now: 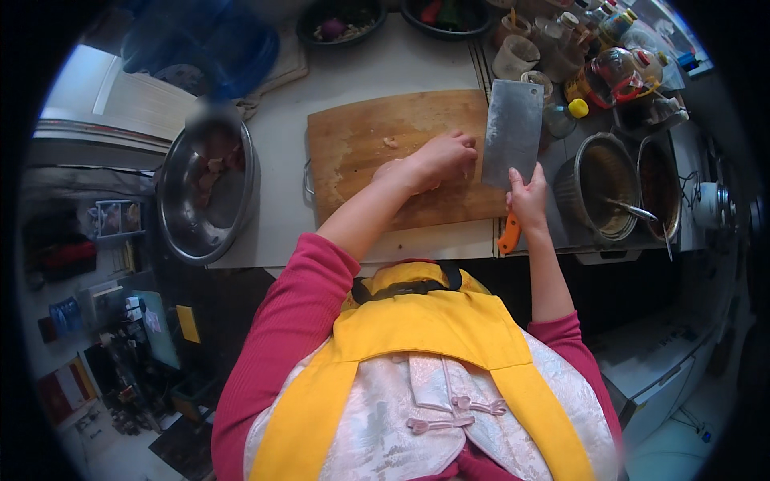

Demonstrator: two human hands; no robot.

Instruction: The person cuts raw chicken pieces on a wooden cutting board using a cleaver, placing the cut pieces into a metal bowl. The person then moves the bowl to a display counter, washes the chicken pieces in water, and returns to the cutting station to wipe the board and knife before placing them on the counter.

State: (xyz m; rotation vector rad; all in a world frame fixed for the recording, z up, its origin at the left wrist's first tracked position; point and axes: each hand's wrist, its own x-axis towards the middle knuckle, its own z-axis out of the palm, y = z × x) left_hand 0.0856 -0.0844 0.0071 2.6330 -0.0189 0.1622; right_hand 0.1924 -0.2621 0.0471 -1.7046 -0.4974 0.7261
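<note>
A wooden cutting board (361, 144) lies on the white countertop. My right hand (528, 195) grips the orange handle of a cleaver (512, 129), its broad metal blade raised at the board's right edge. My left hand (448, 157) is over the right half of the board, fingers curled; whether it holds anything is hidden. Pale pieces of what looks like raw meat (428, 187) show beneath the left wrist, partly covered by it. A small scrap of meat (391, 143) lies farther back on the board.
At left stands a steel bowl (177, 207) with raw meat pieces. Two dark bowls of vegetables (341, 42) (446, 33) sit at the back. Bottles and jars crowd the back right. Nearer on the right are a metal pot (568, 180) with a spoon and another container (677, 192).
</note>
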